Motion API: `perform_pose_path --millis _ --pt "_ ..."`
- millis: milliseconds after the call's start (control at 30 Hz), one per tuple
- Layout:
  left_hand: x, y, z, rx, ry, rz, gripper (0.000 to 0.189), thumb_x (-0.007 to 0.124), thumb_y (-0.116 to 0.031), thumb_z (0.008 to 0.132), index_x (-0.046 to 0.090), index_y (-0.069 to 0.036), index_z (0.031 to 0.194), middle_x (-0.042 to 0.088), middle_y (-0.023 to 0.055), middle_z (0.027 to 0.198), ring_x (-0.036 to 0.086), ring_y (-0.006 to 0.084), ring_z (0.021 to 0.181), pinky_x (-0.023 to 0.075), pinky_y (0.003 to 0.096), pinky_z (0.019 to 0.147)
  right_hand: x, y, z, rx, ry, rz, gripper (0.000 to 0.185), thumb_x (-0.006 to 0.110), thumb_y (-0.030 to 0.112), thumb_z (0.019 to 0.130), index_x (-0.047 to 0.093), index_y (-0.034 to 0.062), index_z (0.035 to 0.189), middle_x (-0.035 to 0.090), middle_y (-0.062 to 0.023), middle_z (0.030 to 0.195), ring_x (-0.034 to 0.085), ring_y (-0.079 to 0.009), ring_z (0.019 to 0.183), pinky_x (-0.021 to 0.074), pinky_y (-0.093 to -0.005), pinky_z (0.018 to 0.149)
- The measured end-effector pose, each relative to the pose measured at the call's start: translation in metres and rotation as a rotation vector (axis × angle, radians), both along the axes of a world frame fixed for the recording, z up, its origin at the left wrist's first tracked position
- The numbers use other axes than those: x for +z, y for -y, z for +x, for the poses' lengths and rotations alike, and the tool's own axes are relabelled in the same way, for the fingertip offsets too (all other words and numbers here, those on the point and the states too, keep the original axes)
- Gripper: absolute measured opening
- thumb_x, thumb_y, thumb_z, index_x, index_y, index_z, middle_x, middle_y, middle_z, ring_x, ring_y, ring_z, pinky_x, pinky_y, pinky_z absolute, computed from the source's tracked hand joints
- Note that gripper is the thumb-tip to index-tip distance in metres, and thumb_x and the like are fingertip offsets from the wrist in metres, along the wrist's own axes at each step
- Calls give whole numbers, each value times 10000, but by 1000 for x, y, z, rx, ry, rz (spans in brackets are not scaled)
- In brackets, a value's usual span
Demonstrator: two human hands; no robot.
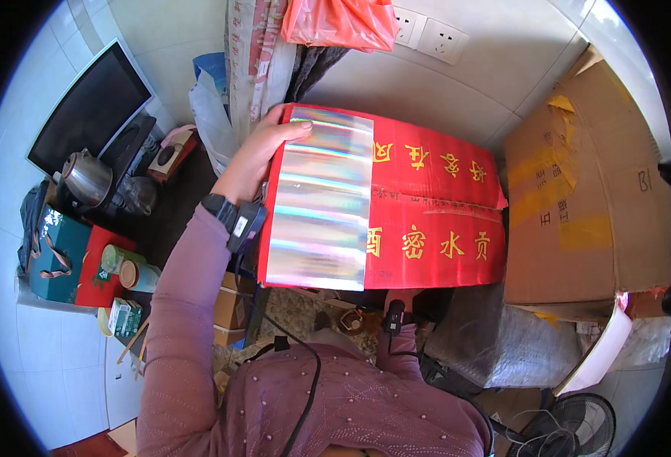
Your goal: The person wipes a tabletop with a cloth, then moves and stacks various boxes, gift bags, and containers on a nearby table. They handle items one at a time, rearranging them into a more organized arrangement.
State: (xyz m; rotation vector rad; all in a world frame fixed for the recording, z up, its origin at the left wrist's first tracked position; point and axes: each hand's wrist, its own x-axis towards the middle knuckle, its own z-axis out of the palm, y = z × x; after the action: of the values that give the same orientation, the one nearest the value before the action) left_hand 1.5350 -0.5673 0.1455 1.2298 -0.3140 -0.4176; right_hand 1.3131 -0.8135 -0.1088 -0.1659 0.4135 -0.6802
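Note:
A red cardboard box [435, 214] with yellow printed characters is in front of my chest. Broad silver holographic tape or film [321, 200] covers the left part of its top. My left hand [275, 137] grips the box's far left corner, thumb over the silver strip and fingers down the side. From below, my right hand [399, 295] reaches to the box's near edge; its fingers are hidden under the box, so their hold is not visible. Both wrists wear black strapped devices, the left one [247, 225] with a cable.
A large brown carton [569, 194] stands right, above a plastic-wrapped bundle [484, 343]. An electric fan [569, 428] is low right. On the left dark table [170, 211] are a monitor [92, 105], a steel kettle [87, 177] and gift bags [58, 257]. A red plastic bag [341, 23] hangs near wall sockets [442, 41].

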Motion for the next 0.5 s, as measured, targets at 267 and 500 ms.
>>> perform_pose_path --millis 267,500 --pt "-27 31 68 -98 62 144 600 715 -170 874 430 -18 1381 630 116 1128 619 182 1028 504 330 889 -26 18 24 -126 -64 99 671 353 623 934 555 118 1327 531 -76 1402 511 -299 1267 430 -524 1046" --pt "-45 74 130 12 605 877 809 646 -361 926 236 19 1511 555 255 1325 570 299 1201 445 358 1001 -36 29 52 -246 -240 174 709 275 648 924 524 154 1367 514 -51 1429 485 -320 1294 391 -581 1064"
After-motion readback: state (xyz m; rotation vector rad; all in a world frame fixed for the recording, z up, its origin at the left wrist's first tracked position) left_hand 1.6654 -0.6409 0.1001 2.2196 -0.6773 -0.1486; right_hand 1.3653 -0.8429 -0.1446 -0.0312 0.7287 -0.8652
